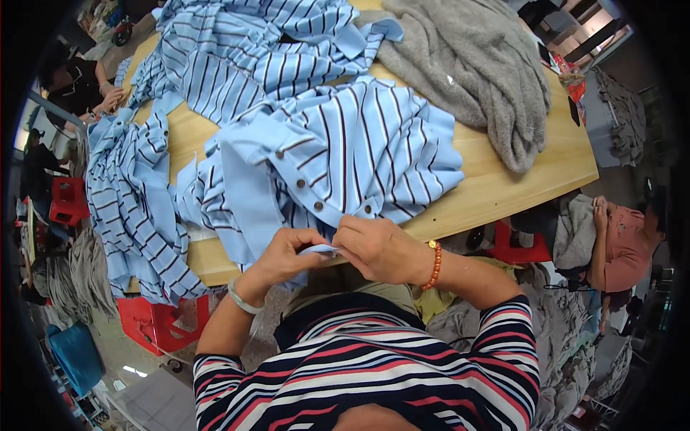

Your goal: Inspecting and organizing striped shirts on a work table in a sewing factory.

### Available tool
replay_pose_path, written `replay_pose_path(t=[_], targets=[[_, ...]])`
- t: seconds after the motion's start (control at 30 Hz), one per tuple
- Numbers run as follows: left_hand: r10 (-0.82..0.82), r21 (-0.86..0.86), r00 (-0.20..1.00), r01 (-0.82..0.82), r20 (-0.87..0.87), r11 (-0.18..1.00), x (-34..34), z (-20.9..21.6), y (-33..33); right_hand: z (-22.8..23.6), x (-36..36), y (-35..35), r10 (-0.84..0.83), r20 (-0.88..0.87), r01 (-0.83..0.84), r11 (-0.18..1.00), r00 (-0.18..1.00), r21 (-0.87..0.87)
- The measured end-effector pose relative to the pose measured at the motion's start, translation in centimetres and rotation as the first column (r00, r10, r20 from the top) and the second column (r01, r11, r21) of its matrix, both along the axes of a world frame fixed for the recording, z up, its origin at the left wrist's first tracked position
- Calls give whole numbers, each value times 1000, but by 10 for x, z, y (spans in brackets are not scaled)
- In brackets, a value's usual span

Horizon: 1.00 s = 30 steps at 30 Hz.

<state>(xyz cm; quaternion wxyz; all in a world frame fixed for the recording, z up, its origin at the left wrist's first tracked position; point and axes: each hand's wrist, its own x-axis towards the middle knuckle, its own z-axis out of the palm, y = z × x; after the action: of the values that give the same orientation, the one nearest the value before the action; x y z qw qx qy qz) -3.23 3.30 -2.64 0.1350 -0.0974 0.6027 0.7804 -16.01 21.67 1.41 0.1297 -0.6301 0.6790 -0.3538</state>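
Note:
A light blue cardigan (374, 147) with dark and white stripes lies bunched on the table's near edge. Dark round buttons run down its plain blue front band. My left hand (289, 253), with a pale bangle at the wrist, pinches a fold of the blue band. Close beside it, my right hand (375, 248) pinches the same edge, fingertips nearly meeting the left ones. An orange bead bracelet circles the right wrist. What lies between the right fingertips is too small to make out.
Another striped garment (136, 194) hangs over the table's left edge, and more striped knitwear (244, 50) is heaped behind. Grey fleecy cloth (481, 72) covers the back right of the wooden table (517, 190). Red stools (162, 323) stand below. Co-workers sit at far left and right.

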Motion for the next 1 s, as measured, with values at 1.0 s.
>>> replay_pose_path(t=[1.0], targets=[[182,-391,900,-344,-396,854,-10,34,23,-8,0,-1,-226,-201,183,960,953,-213]])
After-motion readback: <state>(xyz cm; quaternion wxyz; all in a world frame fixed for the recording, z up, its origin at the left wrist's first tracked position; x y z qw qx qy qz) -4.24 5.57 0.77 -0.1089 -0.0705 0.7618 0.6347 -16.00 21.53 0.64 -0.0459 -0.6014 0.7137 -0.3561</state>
